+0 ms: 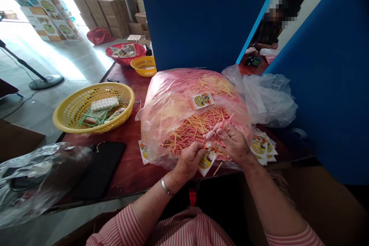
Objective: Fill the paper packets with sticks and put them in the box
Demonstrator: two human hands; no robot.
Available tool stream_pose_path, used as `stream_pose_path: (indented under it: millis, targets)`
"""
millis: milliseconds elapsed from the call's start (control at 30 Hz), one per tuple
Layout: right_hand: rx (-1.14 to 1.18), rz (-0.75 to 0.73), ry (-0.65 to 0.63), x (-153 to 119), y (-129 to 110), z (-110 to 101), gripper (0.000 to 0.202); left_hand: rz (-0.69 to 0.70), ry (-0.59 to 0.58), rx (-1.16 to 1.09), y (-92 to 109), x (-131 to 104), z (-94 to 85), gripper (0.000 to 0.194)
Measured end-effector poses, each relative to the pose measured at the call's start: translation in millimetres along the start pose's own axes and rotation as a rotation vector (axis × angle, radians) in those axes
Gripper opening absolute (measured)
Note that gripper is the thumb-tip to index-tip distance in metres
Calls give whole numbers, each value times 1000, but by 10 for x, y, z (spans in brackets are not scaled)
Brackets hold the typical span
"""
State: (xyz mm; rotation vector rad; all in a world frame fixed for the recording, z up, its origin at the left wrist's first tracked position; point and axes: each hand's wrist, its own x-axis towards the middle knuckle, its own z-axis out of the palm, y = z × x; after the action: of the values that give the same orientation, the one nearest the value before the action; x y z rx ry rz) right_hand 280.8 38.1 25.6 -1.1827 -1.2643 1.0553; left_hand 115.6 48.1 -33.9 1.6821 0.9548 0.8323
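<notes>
My left hand (pixel 188 160), with a silver bracelet at its wrist, pinches the upper edge of a small printed packet (pixel 206 161). Just right of it, my right hand (pixel 234 143) has its fingers closed around a few pink sticks (pixel 226 122), close above the packet's top. Both hands are at the near edge of a large clear plastic bag (pixel 161 113) full of pink and yellow sticks (pixel 191 128). Another printed packet (pixel 202 100) lies on top of the bag. A single stick (pixel 218 168) rests near the table edge.
Yellow basket (pixel 66 113) with packets and green sticks at left; black case (pixel 100 169) before it. Red basket (pixel 138 59) behind. Printed packets (pixel 262 146) lie at right, under crumpled plastic (pixel 268 100). A blue partition (pixel 201 19) stands behind; a person (pixel 268 30) sits beyond it.
</notes>
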Motion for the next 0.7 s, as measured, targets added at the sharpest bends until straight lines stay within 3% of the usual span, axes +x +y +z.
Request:
stream_pose_path:
  millis: [200,300,433,700]
  targets:
    - [240,81,42,-23,222,179,21,-76,4,-234,-60,23,22,11]
    - [299,162,-3,-53,277,203,20,-115,26,-367,-53,51,32,9]
    - [353,150,9,-54,217,196,39,-216,14,-532,-6,85,38,14]
    - [346,120,151,51,255,229,26,-210,19,-541,-13,176,52,19]
